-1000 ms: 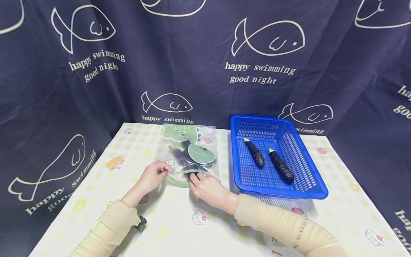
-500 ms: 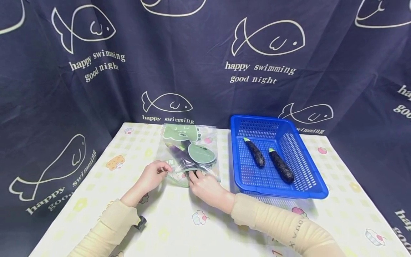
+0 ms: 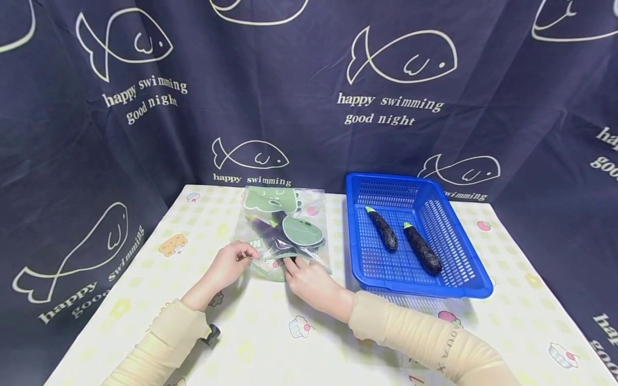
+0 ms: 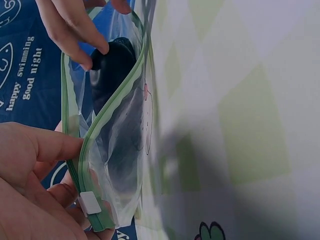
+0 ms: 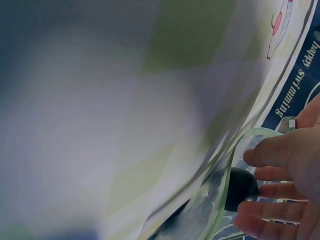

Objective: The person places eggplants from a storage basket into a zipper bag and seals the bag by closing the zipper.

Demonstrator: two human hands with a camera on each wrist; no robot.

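A clear zip bag with green dinosaur print [image 3: 272,201] lies on the table, its mouth towards the person. Purple-black eggplants [image 3: 264,227] lie inside it; how many is hard to tell through the print. The left hand [image 3: 230,262] pinches the bag's green rim beside the white slider [image 4: 90,202]. At the parted mouth, fingertips of the right hand [image 3: 311,284] touch the rounded dark end of an eggplant [image 4: 112,70], thumb and fingers fairly straight around that end [image 5: 240,190] in the right wrist view.
A blue mesh basket [image 3: 420,292] stands right of the bag, holding two eggplants [image 3: 383,230] [image 3: 422,251] with green stems. Behind the patterned tablecloth [image 3: 270,343] hangs a dark blue fish-print curtain [image 3: 309,107].
Inside the bag, an eggplant has shifted slightly away and to the left, its stem end further out. The right hand has moved a little at the mouth; the left hand has stayed.
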